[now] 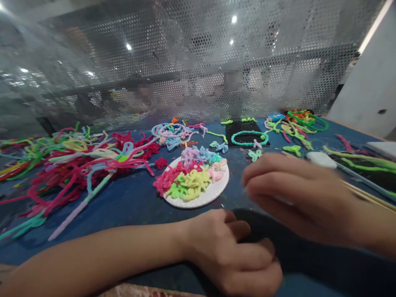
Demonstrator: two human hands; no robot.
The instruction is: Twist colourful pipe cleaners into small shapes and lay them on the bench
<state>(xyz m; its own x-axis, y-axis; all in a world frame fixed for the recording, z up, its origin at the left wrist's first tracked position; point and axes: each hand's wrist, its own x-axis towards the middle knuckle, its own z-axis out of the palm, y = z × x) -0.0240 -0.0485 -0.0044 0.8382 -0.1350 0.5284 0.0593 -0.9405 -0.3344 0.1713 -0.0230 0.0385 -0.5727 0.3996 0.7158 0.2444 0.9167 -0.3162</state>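
My left hand (pixel 232 253) rests low on the table in front of the plate, its fingers curled in. Whatever it may hold is hidden beneath the fingers. Above and to its right, my right hand (pixel 293 196) is raised over the table, blurred by motion, with the fingers bent and their tips unclear. Just beyond my hands is a white plate (pixel 213 193) bearing small twisted pipe-cleaner pieces (pixel 193 181) in pink, yellow, green, lilac and blue. A mint pipe-cleaner piece (pixel 254 154) lies behind my right hand.
A tangled heap of pipe cleaners (pixel 93 165) spreads over the left side. A turquoise ring (pixel 250 138) lies on a black panel (pixel 235 128) at the back. To the right are a white case (pixel 321 159) and more pipe cleaners (pixel 297 130). A perforated metal screen (pixel 185 62) stands behind.
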